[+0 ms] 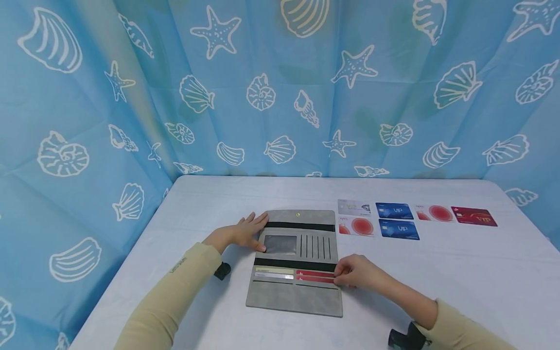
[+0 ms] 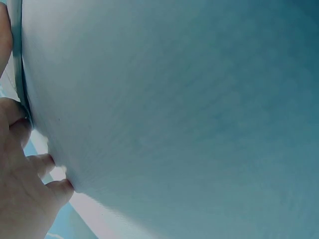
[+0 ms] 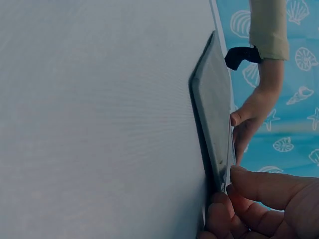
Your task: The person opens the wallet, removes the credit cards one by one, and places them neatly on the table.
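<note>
A grey long wallet [image 1: 297,297] lies unfolded on the white table. Two red cards [image 1: 315,276] sit in its lower right slots, and a pale yellow and a silver card [image 1: 273,275] fill the slots beside them. My right hand [image 1: 360,272] pinches the wallet's right edge by the red cards; the right wrist view has the thumb on top and the other fingers at the edge and below. At the wallet's upper left edge rests my left hand [image 1: 245,232], fingers spread, thumb beside the clear window [image 1: 280,244].
Right of the wallet, cards lie in two rows: a silver card [image 1: 353,207], blue VIP cards [image 1: 399,229], white cards with red circles [image 1: 356,226] and a red VIP card [image 1: 474,216]. A blue shell-patterned curtain [image 1: 262,121] hangs behind the table [image 1: 459,262].
</note>
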`<act>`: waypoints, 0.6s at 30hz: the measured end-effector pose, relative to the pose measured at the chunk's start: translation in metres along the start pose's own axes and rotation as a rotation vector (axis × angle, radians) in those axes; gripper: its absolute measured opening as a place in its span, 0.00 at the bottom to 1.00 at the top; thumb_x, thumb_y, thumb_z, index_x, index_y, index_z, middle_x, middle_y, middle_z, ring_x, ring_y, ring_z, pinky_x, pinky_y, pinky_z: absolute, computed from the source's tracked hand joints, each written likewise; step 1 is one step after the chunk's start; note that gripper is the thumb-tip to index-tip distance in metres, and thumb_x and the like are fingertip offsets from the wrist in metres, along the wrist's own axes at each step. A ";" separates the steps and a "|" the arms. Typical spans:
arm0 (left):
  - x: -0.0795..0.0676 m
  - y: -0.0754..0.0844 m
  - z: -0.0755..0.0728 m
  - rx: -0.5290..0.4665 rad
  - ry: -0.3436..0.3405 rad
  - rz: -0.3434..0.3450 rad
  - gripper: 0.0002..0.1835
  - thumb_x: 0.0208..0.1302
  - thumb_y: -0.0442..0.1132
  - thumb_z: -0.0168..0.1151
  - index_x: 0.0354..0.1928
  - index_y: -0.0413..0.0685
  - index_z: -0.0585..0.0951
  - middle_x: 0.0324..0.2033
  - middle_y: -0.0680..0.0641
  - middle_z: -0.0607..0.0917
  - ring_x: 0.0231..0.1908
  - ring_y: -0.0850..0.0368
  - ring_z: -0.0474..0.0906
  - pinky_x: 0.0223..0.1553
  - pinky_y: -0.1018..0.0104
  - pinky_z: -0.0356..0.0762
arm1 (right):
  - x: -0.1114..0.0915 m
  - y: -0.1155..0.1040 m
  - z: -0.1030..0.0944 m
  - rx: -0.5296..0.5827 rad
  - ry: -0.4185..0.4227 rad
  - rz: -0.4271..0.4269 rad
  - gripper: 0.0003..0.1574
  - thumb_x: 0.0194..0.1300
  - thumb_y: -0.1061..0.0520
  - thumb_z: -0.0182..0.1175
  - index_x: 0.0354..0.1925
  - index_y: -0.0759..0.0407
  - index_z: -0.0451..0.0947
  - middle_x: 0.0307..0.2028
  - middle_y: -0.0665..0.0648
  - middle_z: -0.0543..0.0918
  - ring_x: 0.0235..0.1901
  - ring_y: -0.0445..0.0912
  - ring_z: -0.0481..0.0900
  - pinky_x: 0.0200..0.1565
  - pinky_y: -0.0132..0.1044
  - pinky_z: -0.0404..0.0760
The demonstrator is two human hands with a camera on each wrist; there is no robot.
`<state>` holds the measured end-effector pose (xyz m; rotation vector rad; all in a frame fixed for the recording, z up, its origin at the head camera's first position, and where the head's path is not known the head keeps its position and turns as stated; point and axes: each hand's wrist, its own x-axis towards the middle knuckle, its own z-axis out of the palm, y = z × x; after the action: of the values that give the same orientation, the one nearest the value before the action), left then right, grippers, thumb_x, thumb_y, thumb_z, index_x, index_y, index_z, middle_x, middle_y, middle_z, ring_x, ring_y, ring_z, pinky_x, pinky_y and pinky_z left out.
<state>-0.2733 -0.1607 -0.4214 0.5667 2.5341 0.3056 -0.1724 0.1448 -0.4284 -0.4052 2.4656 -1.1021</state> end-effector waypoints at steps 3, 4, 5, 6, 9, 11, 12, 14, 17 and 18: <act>0.000 -0.001 0.001 0.004 0.002 0.001 0.51 0.56 0.55 0.61 0.72 0.46 0.42 0.72 0.48 0.37 0.70 0.43 0.29 0.68 0.47 0.30 | 0.000 0.000 0.003 -0.009 0.006 0.002 0.05 0.54 0.62 0.65 0.26 0.62 0.77 0.22 0.51 0.74 0.21 0.42 0.70 0.25 0.31 0.75; 0.000 -0.001 0.001 0.005 0.003 0.001 0.51 0.56 0.55 0.61 0.72 0.46 0.42 0.72 0.48 0.37 0.70 0.43 0.29 0.68 0.47 0.30 | 0.001 0.000 0.004 -0.016 0.010 0.003 0.05 0.54 0.62 0.65 0.25 0.62 0.77 0.21 0.51 0.74 0.21 0.42 0.70 0.25 0.30 0.75; 0.000 -0.001 0.001 0.006 0.003 -0.001 0.51 0.56 0.55 0.61 0.72 0.46 0.42 0.72 0.48 0.37 0.70 0.43 0.29 0.68 0.47 0.30 | 0.001 0.000 0.004 -0.022 0.013 0.004 0.06 0.54 0.62 0.65 0.25 0.61 0.77 0.21 0.51 0.74 0.21 0.41 0.70 0.24 0.30 0.74; 0.000 -0.001 0.001 0.006 0.003 -0.002 0.51 0.56 0.55 0.61 0.72 0.46 0.42 0.72 0.49 0.37 0.70 0.43 0.29 0.68 0.47 0.30 | 0.001 0.000 0.005 -0.030 0.017 0.004 0.06 0.54 0.61 0.65 0.25 0.61 0.77 0.20 0.50 0.74 0.21 0.41 0.69 0.24 0.29 0.74; 0.000 0.000 0.001 0.002 0.004 -0.006 0.51 0.56 0.55 0.61 0.72 0.47 0.42 0.72 0.49 0.37 0.70 0.44 0.28 0.68 0.48 0.29 | 0.001 0.000 0.006 -0.038 0.026 0.011 0.07 0.53 0.61 0.65 0.24 0.61 0.76 0.19 0.50 0.73 0.20 0.41 0.69 0.23 0.29 0.73; 0.000 0.001 0.001 0.000 0.003 -0.007 0.51 0.56 0.55 0.62 0.72 0.47 0.42 0.72 0.49 0.37 0.70 0.44 0.28 0.68 0.48 0.29 | 0.000 -0.001 0.007 -0.042 0.023 0.009 0.08 0.54 0.60 0.65 0.23 0.60 0.76 0.19 0.50 0.72 0.20 0.41 0.69 0.23 0.29 0.72; 0.000 0.001 0.001 0.000 0.003 -0.007 0.51 0.56 0.55 0.62 0.72 0.47 0.42 0.72 0.49 0.37 0.70 0.44 0.28 0.68 0.48 0.29 | -0.001 -0.001 0.007 -0.046 0.022 0.007 0.09 0.54 0.60 0.65 0.22 0.60 0.76 0.18 0.50 0.72 0.20 0.41 0.69 0.23 0.29 0.72; 0.001 0.001 0.001 0.001 0.004 -0.007 0.51 0.56 0.55 0.62 0.72 0.47 0.42 0.72 0.49 0.37 0.70 0.43 0.28 0.68 0.47 0.29 | -0.002 -0.002 0.007 -0.054 0.014 -0.004 0.09 0.54 0.60 0.65 0.22 0.60 0.76 0.18 0.49 0.72 0.20 0.41 0.69 0.23 0.29 0.71; 0.001 0.000 0.001 0.002 0.004 -0.007 0.52 0.56 0.55 0.62 0.72 0.46 0.42 0.72 0.48 0.37 0.70 0.43 0.29 0.67 0.47 0.30 | -0.003 -0.003 0.007 -0.069 0.000 -0.020 0.08 0.54 0.60 0.65 0.22 0.60 0.76 0.18 0.49 0.72 0.21 0.41 0.69 0.23 0.28 0.70; 0.001 0.000 0.001 0.002 0.004 -0.007 0.52 0.56 0.55 0.62 0.72 0.46 0.42 0.72 0.48 0.37 0.70 0.43 0.29 0.67 0.47 0.30 | -0.003 -0.003 0.007 -0.074 -0.004 -0.023 0.08 0.54 0.60 0.65 0.22 0.60 0.76 0.18 0.49 0.72 0.21 0.41 0.69 0.23 0.28 0.70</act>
<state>-0.2735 -0.1602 -0.4231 0.5585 2.5400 0.3015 -0.1658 0.1398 -0.4292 -0.4587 2.5098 -1.0201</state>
